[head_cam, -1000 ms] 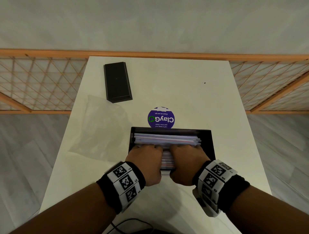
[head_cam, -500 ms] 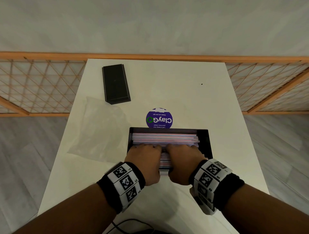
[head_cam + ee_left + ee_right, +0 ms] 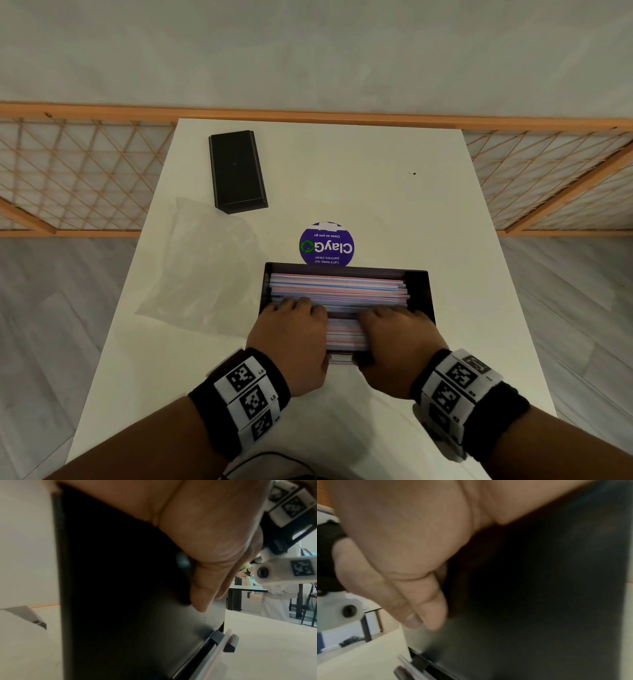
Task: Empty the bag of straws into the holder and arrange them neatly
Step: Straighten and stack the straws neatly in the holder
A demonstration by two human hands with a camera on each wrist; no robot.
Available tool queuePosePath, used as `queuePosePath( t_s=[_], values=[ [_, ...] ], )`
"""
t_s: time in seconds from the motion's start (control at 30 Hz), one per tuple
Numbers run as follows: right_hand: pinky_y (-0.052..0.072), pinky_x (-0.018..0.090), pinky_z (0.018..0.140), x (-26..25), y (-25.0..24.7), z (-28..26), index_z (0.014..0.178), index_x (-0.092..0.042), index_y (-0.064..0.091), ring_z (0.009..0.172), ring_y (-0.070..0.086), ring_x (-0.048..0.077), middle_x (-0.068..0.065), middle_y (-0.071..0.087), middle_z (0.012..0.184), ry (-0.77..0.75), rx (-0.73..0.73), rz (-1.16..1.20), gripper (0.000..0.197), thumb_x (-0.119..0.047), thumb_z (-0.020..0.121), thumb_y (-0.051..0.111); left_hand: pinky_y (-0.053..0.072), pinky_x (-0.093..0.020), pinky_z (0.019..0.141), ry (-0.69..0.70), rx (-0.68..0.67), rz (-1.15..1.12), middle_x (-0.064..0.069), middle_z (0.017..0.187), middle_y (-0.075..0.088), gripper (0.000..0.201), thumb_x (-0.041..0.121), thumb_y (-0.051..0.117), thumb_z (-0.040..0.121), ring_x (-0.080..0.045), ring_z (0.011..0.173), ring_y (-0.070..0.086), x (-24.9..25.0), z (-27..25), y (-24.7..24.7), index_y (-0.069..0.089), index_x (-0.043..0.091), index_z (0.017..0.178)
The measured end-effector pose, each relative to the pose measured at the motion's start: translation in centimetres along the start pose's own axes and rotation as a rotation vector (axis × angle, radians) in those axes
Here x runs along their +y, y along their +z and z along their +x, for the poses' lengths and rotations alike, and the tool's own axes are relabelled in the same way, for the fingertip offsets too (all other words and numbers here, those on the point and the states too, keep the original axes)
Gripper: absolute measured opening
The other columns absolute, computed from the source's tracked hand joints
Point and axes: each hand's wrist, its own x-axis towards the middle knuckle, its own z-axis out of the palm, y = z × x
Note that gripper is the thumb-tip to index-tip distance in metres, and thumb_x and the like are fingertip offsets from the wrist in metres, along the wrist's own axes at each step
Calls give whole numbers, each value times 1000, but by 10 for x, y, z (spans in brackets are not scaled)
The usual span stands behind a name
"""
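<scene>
Straws lie in a flat sideways stack inside the black holder, lower centre of the head view, on the white table. Left hand and right hand sit side by side over the holder's near edge, fingers bent down onto the stack, thumbs on the front wall. Left wrist view shows the left thumb flat against the dark front panel; right wrist view shows the same for the right thumb, blurred. Both hands clasp the holder's near wall with fingertips pressing the straws.

Empty clear bag lies left of the holder, flat. Black lid-like box upper left. Purple round sticker just behind the holder.

Step looks like evening out the stack. Straw ends on the right side look slightly staggered, so tapping or pushing them toward the left wall should square them. Press lightly and evenly; straws are light and roll, hard pressure would likely buckle or pop some out. A few straws show at the low front slot, worth nudging level. Thumbs braced on the front wall should stop the holder sliding.
</scene>
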Motion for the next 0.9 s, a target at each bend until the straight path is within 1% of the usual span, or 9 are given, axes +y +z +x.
queuePosePath(
  t_s=[0.07,0.17,0.27,0.37,0.43,0.6,0.7,0.8,0.9],
  values=[
    [39,36,103,3,0,-2,121,-29,51,117,56,21,-7,60,123,17,10,-15,48,-55,80,52,41,-41,102,10,12,17,-3,130,51,50,51,52,90,-25,120,49,0,-1,1,49,20,128],
    [37,39,102,-6,-2,0,118,-28,53,116,54,24,-5,60,121,-14,10,-55,43,-46,79,54,40,-41,101,13,3,19,-4,131,48,49,49,54,90,-26,122,47,2,1,-1,51,20,129],
    [41,38,102,-11,-4,5,120,-26,49,115,53,25,-4,59,121,-16,-27,-16,45,-37,77,56,41,-39,101,22,14,-26,-2,129,54,49,47,56,90,-24,118,53,3,0,-2,46,22,131],
    [39,37,105,-9,-4,7,123,-26,45,116,56,24,-4,61,122,13,-33,22,50,-38,76,56,40,-38,105,22,23,-44,0,129,58,50,46,55,90,-23,118,56,2,-1,0,43,23,132],
    [35,38,107,-8,-2,7,125,-26,47,120,52,25,-4,57,126,17,-45,18,51,-40,76,55,39,-37,106,7,12,-38,-1,130,56,48,46,54,89,-23,121,53,1,-2,0,48,23,130],
    [38,40,106,-5,-2,10,120,-27,56,123,43,25,-2,44,127,10,-80,40,49,-41,73,54,39,-38,101,-10,-13,-32,-3,130,45,43,47,54,88,-24,122,47,1,1,-2,55,23,123],
    [37,39,107,-5,-2,11,123,-28,55,120,48,25,-4,53,125,7,-77,45,50,-40,74,54,40,-37,103,-11,-13,-35,-1,128,52,43,47,54,89,-22,119,52,2,1,-3,53,23,125],
    [36,37,106,-7,-2,9,124,-25,44,115,55,26,-4,61,121,18,-39,56,53,-38,74,55,40,-36,106,-15,0,-55,2,126,59,47,46,55,88,-21,117,56,2,0,-3,47,23,129],
    [35,39,108,-8,-3,7,123,-24,43,117,53,27,-3,61,121,29,-51,48,54,-40,74,55,38,-37,108,-16,4,-45,2,128,61,53,47,56,87,-22,120,56,2,-1,-3,44,23,133]
  ],
)
